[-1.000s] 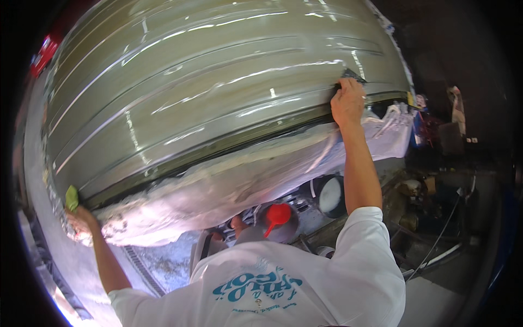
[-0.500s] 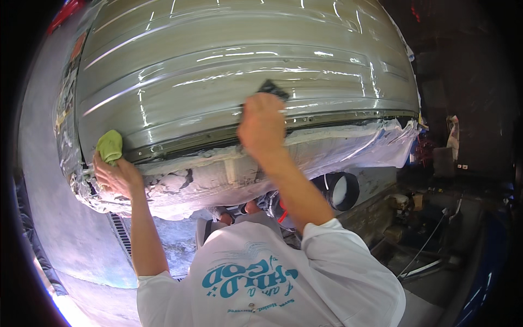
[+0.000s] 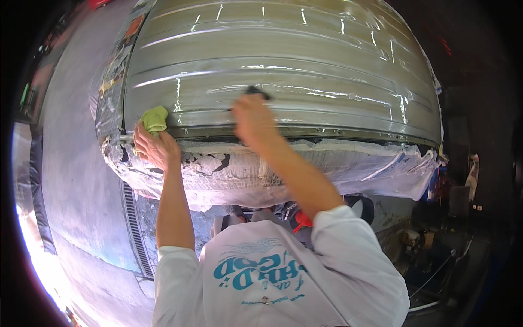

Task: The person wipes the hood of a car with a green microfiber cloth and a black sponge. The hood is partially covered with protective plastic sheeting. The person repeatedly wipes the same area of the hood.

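Note:
A wet, ribbed, olive-grey vehicle roof panel (image 3: 218,46) spreads out in front of me. My right hand (image 3: 254,122) is closed on a dark, flat sanding pad or sheet (image 3: 257,92) over the panel's near part; motion blurs it, and its exact kind cannot be made out. At the panel's near left corner, my left hand (image 3: 157,147) has its fingers around a crumpled yellow-green cloth (image 3: 154,119), which rests at the panel's edge. Below both hands, whitish masking sheet (image 3: 239,182) hangs along the near edge, torn in places.
Taped masking (image 3: 113,82) covers the panel's left border. A slotted floor drain (image 3: 136,231) runs along the floor at the left. Near my body, a red thing (image 3: 302,220) shows beside a dark round container (image 3: 362,210). Assorted clutter (image 3: 414,240) lies at the right.
The view has shifted, so the panel appears farther right. My right hand has moved left across the panel with the dark pad. The left hand stays at the corner with the cloth.

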`<act>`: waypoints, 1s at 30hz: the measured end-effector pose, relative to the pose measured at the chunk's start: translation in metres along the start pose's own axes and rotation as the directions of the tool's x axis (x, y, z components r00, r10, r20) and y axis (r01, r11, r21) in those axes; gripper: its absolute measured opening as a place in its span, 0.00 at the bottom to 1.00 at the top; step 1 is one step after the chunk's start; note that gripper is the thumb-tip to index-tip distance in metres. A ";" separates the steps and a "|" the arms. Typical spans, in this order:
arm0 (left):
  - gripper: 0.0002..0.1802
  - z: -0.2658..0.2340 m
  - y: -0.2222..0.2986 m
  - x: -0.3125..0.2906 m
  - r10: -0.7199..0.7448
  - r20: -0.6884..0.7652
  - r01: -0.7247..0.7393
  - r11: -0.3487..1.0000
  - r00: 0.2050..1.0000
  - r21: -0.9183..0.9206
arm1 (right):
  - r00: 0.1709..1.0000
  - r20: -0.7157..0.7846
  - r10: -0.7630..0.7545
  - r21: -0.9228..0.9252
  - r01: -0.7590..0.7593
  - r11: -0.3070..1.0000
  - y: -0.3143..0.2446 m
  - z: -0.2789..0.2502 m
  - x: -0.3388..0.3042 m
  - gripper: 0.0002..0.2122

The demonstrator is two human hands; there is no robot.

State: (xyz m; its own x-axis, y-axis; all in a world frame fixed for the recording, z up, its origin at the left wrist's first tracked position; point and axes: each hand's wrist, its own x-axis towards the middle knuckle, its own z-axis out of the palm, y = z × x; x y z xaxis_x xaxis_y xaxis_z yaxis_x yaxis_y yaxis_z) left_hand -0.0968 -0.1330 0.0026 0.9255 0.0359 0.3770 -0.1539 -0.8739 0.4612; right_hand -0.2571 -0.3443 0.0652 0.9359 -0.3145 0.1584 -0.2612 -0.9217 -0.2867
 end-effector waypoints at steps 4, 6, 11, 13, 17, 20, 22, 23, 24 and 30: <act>0.34 -0.001 -0.003 -0.001 -0.014 -0.002 0.014 1.000 1.000 0.023 | 0.974 -0.216 0.066 -0.072 -0.083 0.994 0.138 -0.068 -0.102 0.14; 0.33 0.001 0.000 0.001 -0.055 0.006 0.054 0.998 0.998 0.029 | 0.953 -0.291 0.084 -0.176 -0.139 0.974 0.205 -0.090 -0.145 0.12; 0.42 0.012 -0.019 -0.008 -0.114 -0.353 -0.134 0.785 0.929 -0.605 | 0.959 -0.270 0.086 -0.220 -0.148 0.964 0.211 -0.100 -0.155 0.14; 0.46 0.005 -0.012 -0.013 -0.255 -0.328 -0.051 0.714 0.910 -0.698 | 0.964 -0.262 0.048 -0.200 -0.103 0.974 0.179 -0.083 -0.128 0.14; 0.42 0.004 -0.035 -0.019 -0.183 -0.337 -0.085 0.760 0.924 -0.644 | 0.962 -0.253 -0.100 -0.148 0.063 0.987 0.053 -0.020 -0.045 0.14; 0.40 0.006 -0.042 -0.026 -0.162 -0.320 -0.115 0.711 0.934 -0.694 | 0.984 -0.131 -0.123 -0.049 0.117 0.992 -0.041 0.026 0.023 0.16; 0.39 0.005 -0.040 -0.023 -0.061 -0.359 -0.208 0.721 0.931 -0.661 | 0.974 -0.132 -0.185 0.021 0.190 0.982 -0.091 0.063 0.069 0.13; 0.40 0.009 -0.042 -0.024 -0.123 -0.343 -0.165 0.696 0.931 -0.699 | 0.964 -0.151 -0.217 0.065 0.229 0.971 -0.113 0.082 0.091 0.11; 0.40 0.019 -0.054 -0.026 -0.096 -0.378 -0.200 0.716 0.921 -0.669 | 0.953 -0.143 -0.267 0.095 0.282 0.955 -0.128 0.102 0.113 0.09; 0.46 0.012 -0.035 -0.021 -0.199 -0.341 -0.190 0.533 0.919 -0.824 | 0.885 -0.027 -0.465 0.145 0.464 0.874 -0.195 0.127 0.178 0.07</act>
State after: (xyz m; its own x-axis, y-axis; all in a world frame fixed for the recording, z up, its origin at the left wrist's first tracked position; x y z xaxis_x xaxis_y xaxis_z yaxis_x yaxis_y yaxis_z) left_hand -0.1068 -0.1093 -0.0315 0.7632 0.3717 0.5285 -0.5434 -0.0732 0.8363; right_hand -0.0098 -0.1913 0.0295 0.9433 0.1444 0.2989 0.2401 -0.9187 -0.3137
